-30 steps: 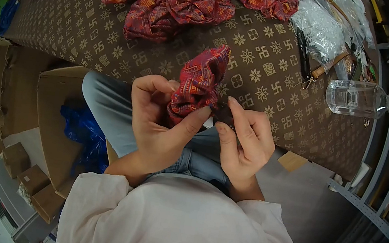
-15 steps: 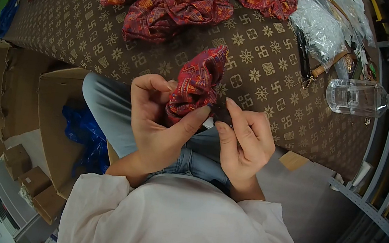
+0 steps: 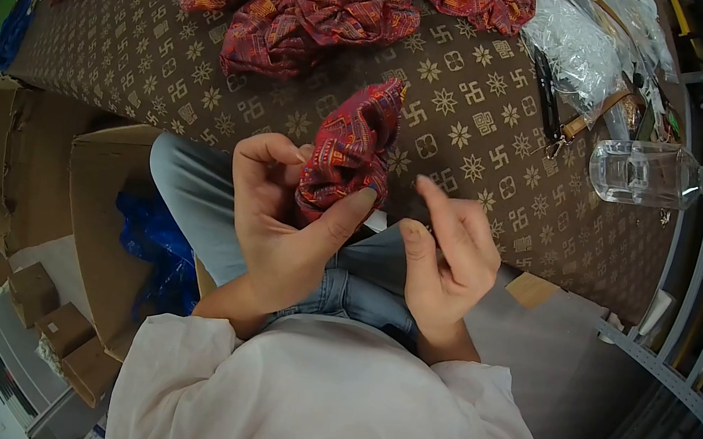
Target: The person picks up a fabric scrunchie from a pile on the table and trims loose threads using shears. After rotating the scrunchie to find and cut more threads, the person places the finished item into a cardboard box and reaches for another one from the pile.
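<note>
The table (image 3: 560,240) before me is brown, printed with pale flowers and emblems. Patterned red cloths (image 3: 307,25) lie heaped along its far side; a clear bottle (image 3: 645,175) lies at the right. My left hand (image 3: 281,241) pinches a red bundle (image 3: 349,143) over my lap, by the table's near edge. Beside it, my right hand's (image 3: 456,257) thumb and forefinger stand apart, free. A cardboard box (image 3: 67,336) at left bears a white label (image 3: 55,327), unreadably small.

held bundle (image 3: 350,143): creased cloth | bottle (image 3: 641,175): smooth, glossy plastic | carton (image 3: 93,219): matt cardboard
</note>
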Demonstrator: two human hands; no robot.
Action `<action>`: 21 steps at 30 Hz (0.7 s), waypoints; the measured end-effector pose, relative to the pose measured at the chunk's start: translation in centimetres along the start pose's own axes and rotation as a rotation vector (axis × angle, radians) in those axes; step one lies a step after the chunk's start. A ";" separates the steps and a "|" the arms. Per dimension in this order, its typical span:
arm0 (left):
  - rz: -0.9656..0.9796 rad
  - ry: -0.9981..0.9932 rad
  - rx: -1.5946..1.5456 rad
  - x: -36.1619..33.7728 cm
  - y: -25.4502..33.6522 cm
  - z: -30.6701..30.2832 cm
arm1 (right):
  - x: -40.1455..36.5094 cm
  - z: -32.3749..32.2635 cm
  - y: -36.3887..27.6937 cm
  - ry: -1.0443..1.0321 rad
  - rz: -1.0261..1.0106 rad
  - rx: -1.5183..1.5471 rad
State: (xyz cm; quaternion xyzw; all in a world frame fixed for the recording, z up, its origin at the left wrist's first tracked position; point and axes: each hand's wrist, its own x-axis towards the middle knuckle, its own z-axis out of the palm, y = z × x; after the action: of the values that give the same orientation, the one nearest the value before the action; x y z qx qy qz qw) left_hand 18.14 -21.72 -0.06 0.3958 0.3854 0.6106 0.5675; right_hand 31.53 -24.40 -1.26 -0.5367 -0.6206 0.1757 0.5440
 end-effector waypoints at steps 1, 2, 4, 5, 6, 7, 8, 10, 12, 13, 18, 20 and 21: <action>0.000 0.000 0.000 0.0 0.1 0.1 | 0.0 -0.1 -0.1 0.010 0.096 0.062; -0.057 -0.002 -0.055 0.1 0.4 0.2 | -0.1 -0.1 0.2 0.011 0.096 0.063; -0.113 -0.007 -0.111 0.3 0.5 0.3 | -0.2 0.2 1.1 0.119 0.178 0.279; -0.208 -0.019 -0.165 0.5 0.4 0.2 | -0.1 0.3 1.0 0.129 0.163 0.334; -0.304 -0.032 -0.219 0.7 0.3 0.2 | 0.1 0.3 0.6 0.131 0.164 0.332; -0.307 -0.035 -0.218 0.8 0.2 0.2 | 0.3 0.3 0.1 0.064 0.182 0.339; -0.387 -0.046 -0.262 0.9 0.1 0.3 | 0.5 0.2 -0.1 -0.004 0.198 0.348; -0.466 -0.058 -0.306 0.8 0.0 0.2 | 0.8 0.3 -0.2 -0.030 0.188 0.230; -0.524 -0.132 -0.302 0.6 -0.3 -0.2 | 1.3 0.7 -0.1 -0.029 0.113 0.233; -0.524 -0.133 -0.302 0.6 -0.5 -0.4 | 1.3 0.8 0.1 -0.028 0.114 0.233; -0.582 -0.199 -0.460 1.0 -1.0 -0.6 | 1.5 0.7 0.5 0.004 0.345 0.496; -0.599 -0.193 -0.471 1.0 -0.9 -0.4 | 1.4 0.7 0.5 0.012 0.356 0.503; -0.613 -0.188 -0.481 1.0 -0.8 -0.4 | 1.4 0.7 0.5 0.020 0.365 0.512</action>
State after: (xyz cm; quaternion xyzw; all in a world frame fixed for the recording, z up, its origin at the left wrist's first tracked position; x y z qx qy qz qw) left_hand 18.09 -20.64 -0.90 0.1724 0.2784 0.4468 0.8326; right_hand 31.41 -22.80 -1.19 -0.4867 -0.4440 0.4158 0.6270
